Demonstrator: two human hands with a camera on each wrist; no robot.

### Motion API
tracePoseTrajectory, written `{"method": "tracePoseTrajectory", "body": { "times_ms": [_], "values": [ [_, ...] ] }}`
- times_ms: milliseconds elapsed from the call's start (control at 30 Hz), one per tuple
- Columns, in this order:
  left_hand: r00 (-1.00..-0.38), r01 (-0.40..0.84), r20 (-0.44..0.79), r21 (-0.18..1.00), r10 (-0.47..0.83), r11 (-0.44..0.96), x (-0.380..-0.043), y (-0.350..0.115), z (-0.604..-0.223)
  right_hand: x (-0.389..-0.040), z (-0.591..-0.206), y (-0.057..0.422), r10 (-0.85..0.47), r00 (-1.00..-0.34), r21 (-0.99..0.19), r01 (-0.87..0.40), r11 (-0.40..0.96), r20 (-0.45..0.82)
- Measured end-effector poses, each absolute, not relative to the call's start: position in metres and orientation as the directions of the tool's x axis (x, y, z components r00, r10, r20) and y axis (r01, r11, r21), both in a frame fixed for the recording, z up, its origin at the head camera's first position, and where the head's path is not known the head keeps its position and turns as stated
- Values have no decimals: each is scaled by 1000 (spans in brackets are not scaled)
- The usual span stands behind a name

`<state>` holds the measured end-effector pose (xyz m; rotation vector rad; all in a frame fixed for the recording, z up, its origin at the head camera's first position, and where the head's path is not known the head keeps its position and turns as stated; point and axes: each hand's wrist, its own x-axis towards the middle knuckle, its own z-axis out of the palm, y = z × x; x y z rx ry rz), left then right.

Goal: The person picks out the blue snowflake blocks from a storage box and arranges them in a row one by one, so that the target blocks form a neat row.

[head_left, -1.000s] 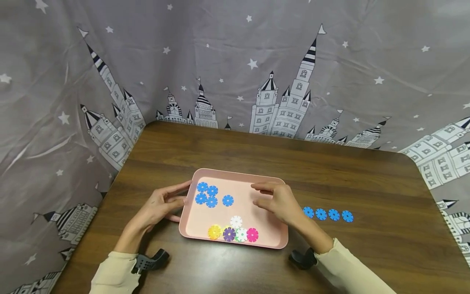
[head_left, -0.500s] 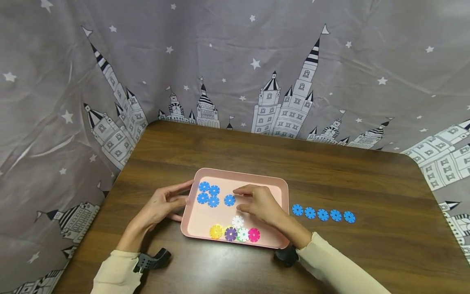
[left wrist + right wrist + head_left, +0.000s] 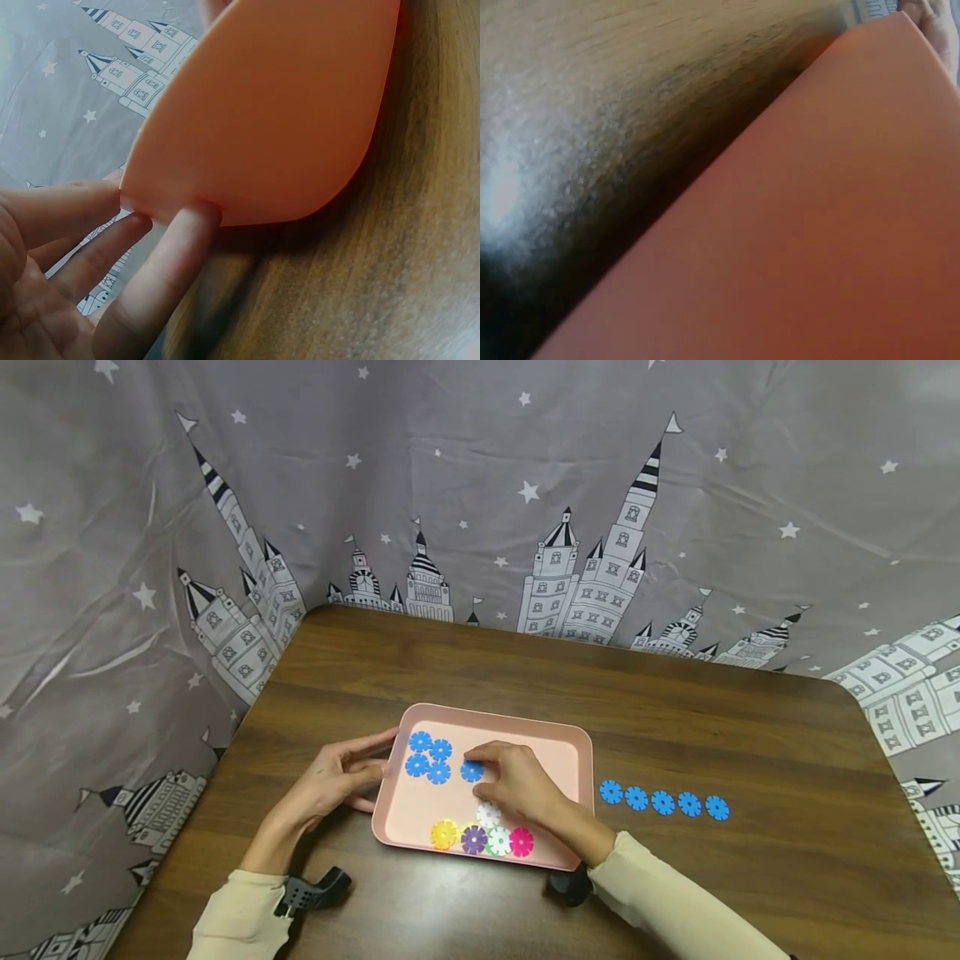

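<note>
A pink tray (image 3: pixel 480 852) sits on the wooden table. My left hand (image 3: pixel 330 781) touches its left wall from outside. In the left wrist view, fairly straight fingers (image 3: pixel 161 274) rest against that wall. Inside the tray my right hand (image 3: pixel 521 785) is over a single blue notched building disc (image 3: pixel 472 771), index fingertip at its far edge and thumb by its near side. A firm pinch cannot be made out. Several blue discs (image 3: pixel 429 758) cluster at the tray's upper left. The tray's outer wall (image 3: pixel 802 217) hides the right hand in the right wrist view.
Along the tray's near wall lie yellow (image 3: pixel 443 834), purple (image 3: pixel 474 840), white (image 3: pixel 498 841) and pink discs (image 3: pixel 521 842). A row of several blue discs (image 3: pixel 662 802) lies on the table (image 3: pixel 750 877) right of the tray. A grey castle-print curtain (image 3: pixel 480 468) hangs behind.
My right hand has moved left across the tray to the single blue disc. The leftmost disc of the outside row, partly hidden by that arm before, shows now. The left hand stays at the tray.
</note>
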<state>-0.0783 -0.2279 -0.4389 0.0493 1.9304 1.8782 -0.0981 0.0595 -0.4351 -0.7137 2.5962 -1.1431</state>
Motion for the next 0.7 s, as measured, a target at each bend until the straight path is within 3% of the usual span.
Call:
{"method": "tracePoseTrajectory", "body": {
  "times_ms": [433,700],
  "values": [
    [-905,-267,-273,962,328,63,-78,-228,-439,-98,-438,48,-552,-829,-636,-473,610,87],
    [-905,-262,-268,963,331,64,-77,-228,-439,-97,-433,52,-526,-841,-638,-475,607,126]
  ]
}}
